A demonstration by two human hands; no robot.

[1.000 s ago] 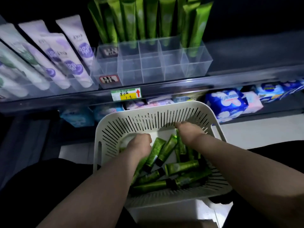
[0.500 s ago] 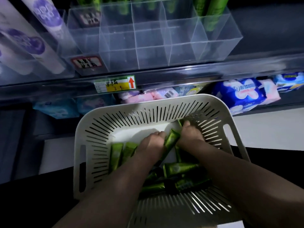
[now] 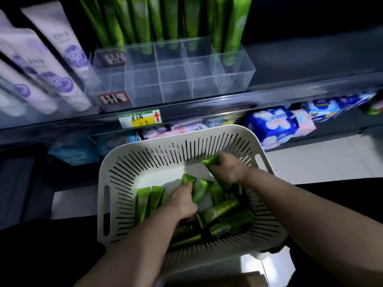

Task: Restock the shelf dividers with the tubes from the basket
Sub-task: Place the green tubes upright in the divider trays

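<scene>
In front of you, below the shelf lip point(image 3: 290, 94), the white basket point(image 3: 186, 131) is sitting with its far rim just under the price rail, and its slotted plastic walls and rounded corners are hemming both your hands in. Handle cut-outs are showing on its left and right walls. Your right hand point(image 3: 230, 169) is curling its fingers round a slanted tube point(image 3: 210, 161), whose flat crimped end is pointing up toward the far wall. Your left hand point(image 3: 182, 201) is reaching palm-down into the pile with fingers bent among the tubes; whether it is gripping one cannot be told. The green tubes point(image 3: 221, 211) are lying loose and crisscrossed on the basket floor, glossy foil with dark caps.

Up on the shelf, the clear dividers point(image 3: 176, 77) are standing as a grid of thin, see-through square cells. Tall standing tubes point(image 3: 143, 21) are filling the back row, so the front cells are giving you open room. Lilac-and-white tubes point(image 3: 62, 59) are leaning in the section to the left.

On the rail, a yellow-and-white price tag point(image 3: 139, 119) is carrying a red up-arrow and handwriting too blurred to read. A red-bordered label point(image 3: 113, 98) on the dividers' front corner is likewise unreadable. Soft blue and pink packs point(image 3: 271, 123) are lying on the lower shelf, beside pale floor point(image 3: 321, 160).
</scene>
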